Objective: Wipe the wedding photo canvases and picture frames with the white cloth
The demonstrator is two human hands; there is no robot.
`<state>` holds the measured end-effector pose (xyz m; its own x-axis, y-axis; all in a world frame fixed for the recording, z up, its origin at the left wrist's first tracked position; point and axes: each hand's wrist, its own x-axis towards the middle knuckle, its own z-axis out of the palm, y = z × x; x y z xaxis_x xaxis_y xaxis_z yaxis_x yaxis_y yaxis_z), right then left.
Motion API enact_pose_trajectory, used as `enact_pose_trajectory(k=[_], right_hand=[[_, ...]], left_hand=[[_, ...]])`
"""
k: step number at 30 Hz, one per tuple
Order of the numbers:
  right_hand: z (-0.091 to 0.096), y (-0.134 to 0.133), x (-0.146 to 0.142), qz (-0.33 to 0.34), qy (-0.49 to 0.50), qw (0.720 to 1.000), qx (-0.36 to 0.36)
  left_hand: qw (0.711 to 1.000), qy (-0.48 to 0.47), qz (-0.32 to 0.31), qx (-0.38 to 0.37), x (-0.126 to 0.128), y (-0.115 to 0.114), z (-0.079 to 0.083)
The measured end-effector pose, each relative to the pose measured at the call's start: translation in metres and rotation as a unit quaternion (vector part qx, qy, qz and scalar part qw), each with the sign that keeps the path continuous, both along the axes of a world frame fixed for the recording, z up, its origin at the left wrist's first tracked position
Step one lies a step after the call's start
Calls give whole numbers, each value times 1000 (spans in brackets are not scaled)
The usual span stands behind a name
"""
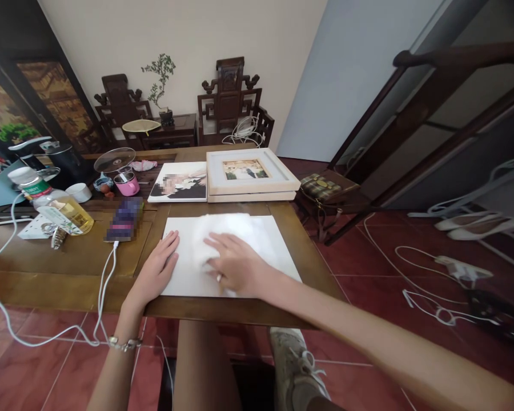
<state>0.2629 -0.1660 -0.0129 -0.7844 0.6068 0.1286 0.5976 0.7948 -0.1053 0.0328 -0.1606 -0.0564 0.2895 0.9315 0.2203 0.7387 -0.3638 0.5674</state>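
A white rectangular board (274, 251) lies flat near the front edge of the wooden table. Along its left edge rests my left hand (160, 268), flat with the fingers stretched out and no object in it. My right hand (235, 262), smeared by motion, presses a blurred white cloth (203, 245) against the middle of the board. Whether the cloth is fabric or paper cannot be made out. Just behind the board are a framed photo (246, 169) on top of a pale wooden frame (252, 196) and, to its left, a white-edged picture panel (177, 182).
Left on the table (167, 311) are a phone (124, 220) with a white cable (107, 268), a bottle of yellow liquid (62, 208), a pink mug (127, 184) and a black kettle (64, 162). A dark wooden chair (415, 114) stands to the right, with cords on the floor.
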Motion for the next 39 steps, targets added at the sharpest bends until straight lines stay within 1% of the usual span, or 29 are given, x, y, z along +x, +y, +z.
enact_pose_trajectory(k=[2,4,6,7,9,12,15,17,18,20,23,28,30,31,32,34,37,39], right_hand=[[1,28,-3,-39,-20,999,8],[0,47,-6,-63,-28,997,22],[-3,53,-10,-70,-28,997,33],[-5,49,-11,-66,-28,997,37],[-9,32,-14,-43,-27,997,52],[-14,-10,-18,24,-8,995,101],[-17,-49,-19,84,23,985,148],[-17,-61,-19,107,42,983,143],[-16,-62,-19,112,49,984,129],[-14,-54,-20,103,56,989,95],[-11,-25,-21,62,40,995,69],[-10,31,-24,6,5,996,89],[-11,42,-25,-6,-11,995,97],[-12,43,-25,-7,-16,995,102],[-13,40,-26,-5,-18,994,110],[-15,23,-29,14,-20,991,130],[-14,-18,-31,55,-15,984,166],[-12,-45,-30,85,-3,982,172]], left_hand=[[1000,1,-1,-1,0,0,1],[1000,0,-2,0,0,0,1],[1000,0,-3,3,-1,0,1],[1000,-1,-2,5,-1,0,0],[1000,0,-2,6,-1,0,0],[1000,1,-3,5,0,0,0],[1000,1,-6,7,0,0,0],[1000,2,-8,9,-1,1,-1],[1000,2,-9,10,-2,1,-1],[1000,2,-11,9,-2,1,-1],[1000,2,-9,3,-2,1,-1],[1000,-4,-4,0,-1,1,0],[1000,-6,-3,-1,-1,1,0],[1000,-6,-3,-1,-1,1,-1],[1000,-6,-3,-1,-1,1,-1],[1000,-5,-3,-1,-1,1,-1],[1000,-3,-7,-1,-2,1,-1],[1000,-5,-11,-1,-2,1,0]])
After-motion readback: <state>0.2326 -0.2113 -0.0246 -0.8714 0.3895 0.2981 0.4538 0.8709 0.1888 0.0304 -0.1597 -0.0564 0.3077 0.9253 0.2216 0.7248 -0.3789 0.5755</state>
